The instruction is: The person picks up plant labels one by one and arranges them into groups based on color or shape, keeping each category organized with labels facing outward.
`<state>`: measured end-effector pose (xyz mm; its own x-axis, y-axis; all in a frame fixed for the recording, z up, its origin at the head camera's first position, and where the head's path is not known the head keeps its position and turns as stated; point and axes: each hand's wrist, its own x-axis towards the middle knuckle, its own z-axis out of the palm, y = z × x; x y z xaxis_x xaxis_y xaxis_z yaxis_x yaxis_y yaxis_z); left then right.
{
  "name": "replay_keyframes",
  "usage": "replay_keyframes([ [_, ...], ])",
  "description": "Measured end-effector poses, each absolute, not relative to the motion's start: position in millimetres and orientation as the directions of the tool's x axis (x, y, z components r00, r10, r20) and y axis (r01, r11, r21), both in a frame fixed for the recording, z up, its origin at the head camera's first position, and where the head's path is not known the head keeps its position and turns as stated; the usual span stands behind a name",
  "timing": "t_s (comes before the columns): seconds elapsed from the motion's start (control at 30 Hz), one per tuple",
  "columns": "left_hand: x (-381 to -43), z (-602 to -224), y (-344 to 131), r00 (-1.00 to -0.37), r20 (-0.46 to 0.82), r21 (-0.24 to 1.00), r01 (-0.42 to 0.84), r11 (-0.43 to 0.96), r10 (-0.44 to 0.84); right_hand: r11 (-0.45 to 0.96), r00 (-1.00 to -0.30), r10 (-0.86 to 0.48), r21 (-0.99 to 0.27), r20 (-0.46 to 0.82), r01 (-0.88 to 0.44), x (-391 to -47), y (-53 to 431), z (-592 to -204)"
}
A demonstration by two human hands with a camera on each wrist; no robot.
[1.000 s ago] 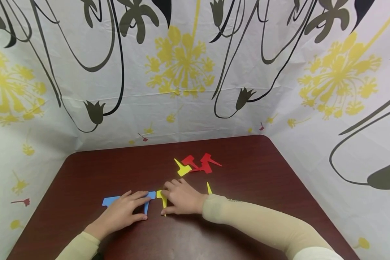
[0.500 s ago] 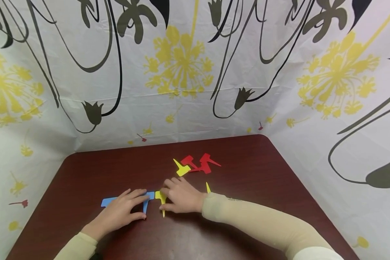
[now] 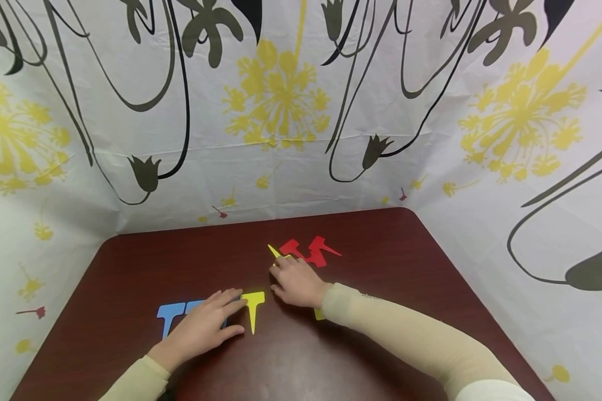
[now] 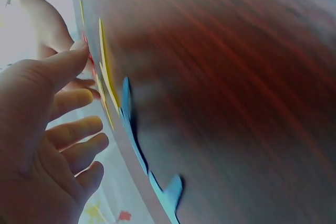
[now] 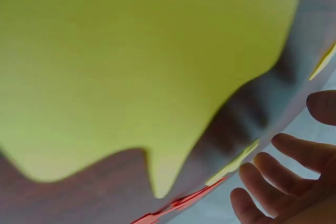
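Note:
Blue T-shaped plant labels (image 3: 169, 313) lie in a row on the table, some partly hidden by my left hand (image 3: 205, 323). That hand rests over them with its fingers spread and relaxed, and its fingertips reach the near end of a yellow T-shaped plant label (image 3: 253, 305). My right hand (image 3: 299, 282) is at a second yellow label (image 3: 273, 250) farther back and covers much of it. In the right wrist view its fingers (image 5: 294, 153) are relaxed and no label is between them. Another yellow label (image 5: 131, 66) fills much of that view, close to the camera.
Several red labels (image 3: 317, 258) lie just beyond my right hand. A further yellow label (image 3: 319, 314) shows beneath the right wrist. The dark red-brown table (image 3: 205, 256) ends at a patterned white curtain (image 3: 281, 184).
My right hand has left the yellow label beside the blue row and moved back and right to the farther yellow one. My left hand has shifted slightly right, uncovering more blue labels.

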<state>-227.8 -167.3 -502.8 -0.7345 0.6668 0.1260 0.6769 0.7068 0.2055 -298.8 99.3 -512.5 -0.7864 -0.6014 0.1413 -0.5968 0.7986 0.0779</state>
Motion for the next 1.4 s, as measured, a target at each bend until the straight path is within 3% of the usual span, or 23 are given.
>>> replay_keyframes([
  [0.63,-233.7,-518.4,-143.0,-0.724,0.099,0.158,0.689,0.708,0.683,0.759,-0.747,-0.650,0.061,0.143,-0.649,-299.2,124.7,-518.0],
  [1.4,-231.9,-514.6,-140.9,-0.740,0.061,0.200,0.667,0.718,0.670,0.632,-0.622,-0.752,-0.030,0.218,-0.775,-294.2,143.8,-513.1],
])
